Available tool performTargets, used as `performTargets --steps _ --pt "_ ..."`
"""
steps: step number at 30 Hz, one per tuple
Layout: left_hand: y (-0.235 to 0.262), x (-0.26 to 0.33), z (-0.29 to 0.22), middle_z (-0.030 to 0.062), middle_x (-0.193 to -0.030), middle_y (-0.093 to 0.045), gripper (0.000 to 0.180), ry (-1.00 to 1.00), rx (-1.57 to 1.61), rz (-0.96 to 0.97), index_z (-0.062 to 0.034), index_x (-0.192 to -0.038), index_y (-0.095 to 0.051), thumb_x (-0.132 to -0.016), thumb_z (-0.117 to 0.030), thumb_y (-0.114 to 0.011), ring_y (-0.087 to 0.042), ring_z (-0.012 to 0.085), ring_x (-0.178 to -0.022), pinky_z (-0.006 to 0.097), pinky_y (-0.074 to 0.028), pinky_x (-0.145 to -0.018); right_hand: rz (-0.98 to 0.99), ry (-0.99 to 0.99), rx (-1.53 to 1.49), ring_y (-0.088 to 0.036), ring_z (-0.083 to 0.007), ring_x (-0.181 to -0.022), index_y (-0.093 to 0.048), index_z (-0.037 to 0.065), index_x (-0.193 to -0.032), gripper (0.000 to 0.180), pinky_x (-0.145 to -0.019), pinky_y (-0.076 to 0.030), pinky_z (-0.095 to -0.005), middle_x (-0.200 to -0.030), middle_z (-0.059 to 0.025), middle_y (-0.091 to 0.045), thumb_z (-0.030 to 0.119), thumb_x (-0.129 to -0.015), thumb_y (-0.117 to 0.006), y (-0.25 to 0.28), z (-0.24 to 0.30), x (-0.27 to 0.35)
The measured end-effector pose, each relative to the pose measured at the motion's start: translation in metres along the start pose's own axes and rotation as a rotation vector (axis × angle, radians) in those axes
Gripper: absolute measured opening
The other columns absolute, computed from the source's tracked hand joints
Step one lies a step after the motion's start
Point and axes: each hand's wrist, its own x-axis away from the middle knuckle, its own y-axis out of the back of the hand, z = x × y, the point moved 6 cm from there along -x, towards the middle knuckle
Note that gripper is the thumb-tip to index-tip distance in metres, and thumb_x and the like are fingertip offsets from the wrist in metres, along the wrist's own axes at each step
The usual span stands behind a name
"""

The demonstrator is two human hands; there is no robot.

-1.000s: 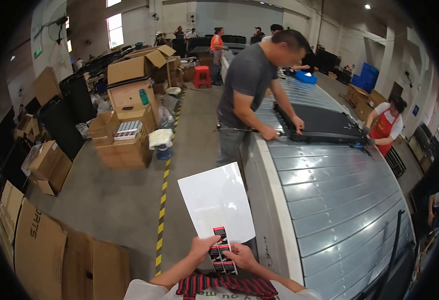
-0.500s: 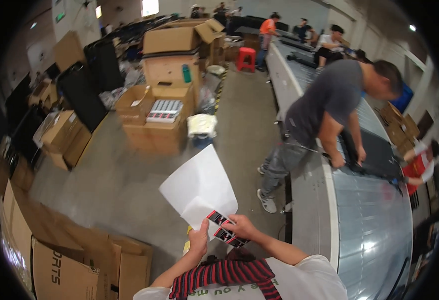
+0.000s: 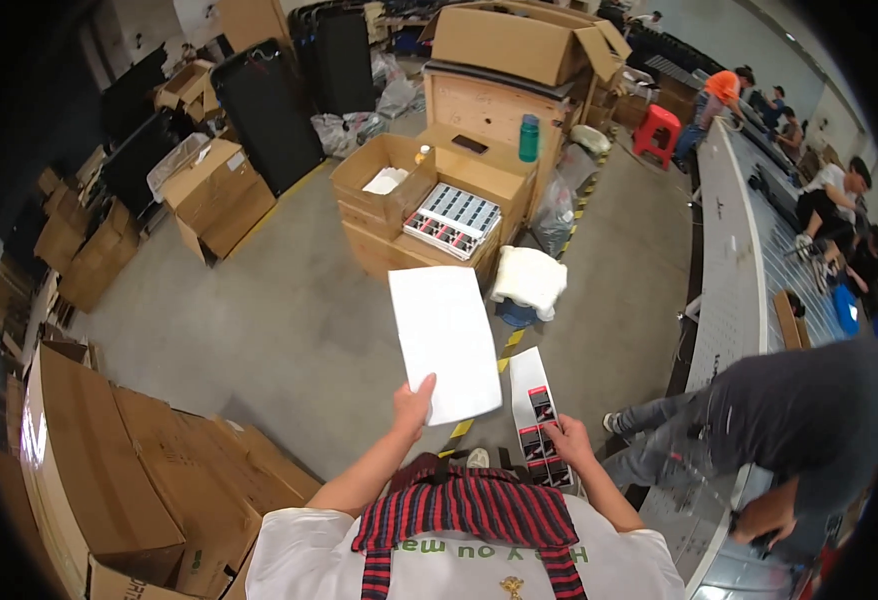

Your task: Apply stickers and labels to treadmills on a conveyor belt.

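In my left hand (image 3: 415, 408) is a blank white sheet of paper (image 3: 446, 335), pinched at its lower left edge with the thumb on top. My right hand (image 3: 573, 444) grips a narrower white sheet of stickers (image 3: 526, 375), printed with black and red rectangles, by its lower right side. The two sheets are apart, both held in front of my body above the floor. Beyond the paper, a stack of similar black-and-red printed sheets (image 3: 456, 215) lies on a brown carton (image 3: 384, 250).
Beside that stack are an open carton (image 3: 369, 165), a dark phone (image 3: 470, 145) and a green bottle (image 3: 529, 138). A white cloth (image 3: 531, 280) covers a blue stool. Large cartons (image 3: 149, 450) stand at my left. A co-worker in grey (image 3: 789, 410) leans over the conveyor (image 3: 724, 290) at right.
The paper and sticker sheet, together before, are now separated, the paper in my left hand and the stickers in my right. My view has turned left, toward the carton with the stack.
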Motion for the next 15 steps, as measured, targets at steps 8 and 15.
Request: performTargets --steps 8,15 --pt "0.055 -0.154 -0.075 0.0079 -0.084 -0.061 0.033 -0.260 -0.207 -0.171 0.0064 -0.093 -0.058 -0.077 -0.022 -0.063 -0.055 0.0123 -0.073 0.026 -0.045 -0.067 0.022 -0.025 -0.019 -0.051 -0.0133 -0.057 -0.053 -0.003 -0.074 0.024 -0.053 -0.041 -0.0322 -0.062 -0.0139 -0.055 0.021 -0.078 -0.056 0.002 0.044 -0.104" --pt "0.050 -0.349 -0.201 0.0187 -0.074 -0.061 0.032 -0.531 -0.625 -0.307 0.0029 -0.083 -0.060 -0.073 -0.027 -0.064 -0.058 0.0251 -0.067 0.036 -0.045 -0.063 -0.097 -0.256 0.130 -0.049 -0.0231 -0.053 -0.053 -0.001 -0.074 0.021 -0.053 -0.040 -0.0334 -0.063 -0.0181 -0.053 0.020 -0.078 -0.056 0.016 0.025 -0.124"
